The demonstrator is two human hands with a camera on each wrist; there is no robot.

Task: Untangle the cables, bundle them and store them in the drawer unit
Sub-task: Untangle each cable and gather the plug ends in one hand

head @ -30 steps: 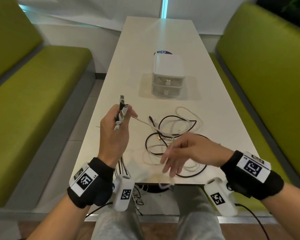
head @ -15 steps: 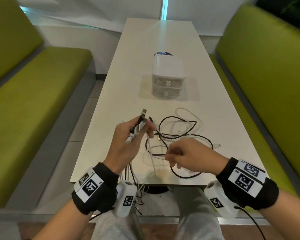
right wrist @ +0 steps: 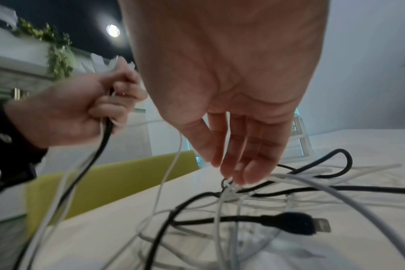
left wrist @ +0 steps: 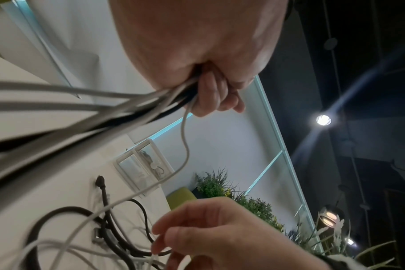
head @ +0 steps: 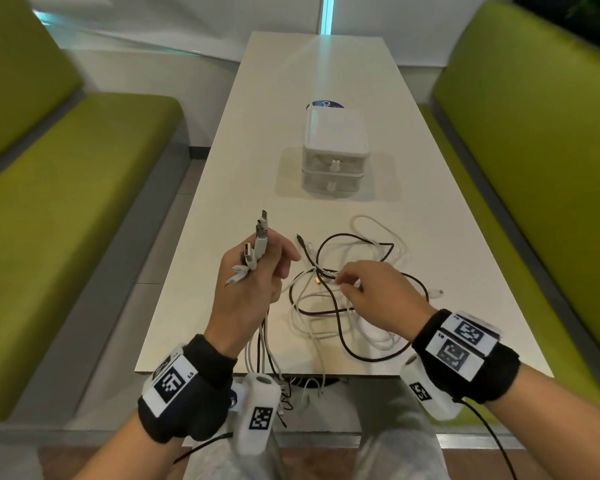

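- The left hand is raised above the near left part of the table, its fingers curled round a bunch of cable ends.
- The plugs of that bunch stick up and fan out above the fist; the cords run down from under the hand and hang over the near edge of the table.
- In the left wrist view the gripped strands, white and black together, come out of the closed fist, and one thin white strand drops away toward the pile.
- The right hand is just to the right of the left one, low over the tangle of cables.
- In the right wrist view its fingers are nearly straight and point down, with the tips on a white knot in the middle of the tangle; whether they pinch a strand I cannot tell.
- The tangle lies loose on the table between the two hands and out to the right: black loops crossed with white ones.
- A black plug with a metal tip lies flat on the table near the right hand.
- The drawer unit, white, with two drawers both pushed in, stands farther down the table, well apart from both hands and beyond the tangle.
- Green benches flank the table on either side.
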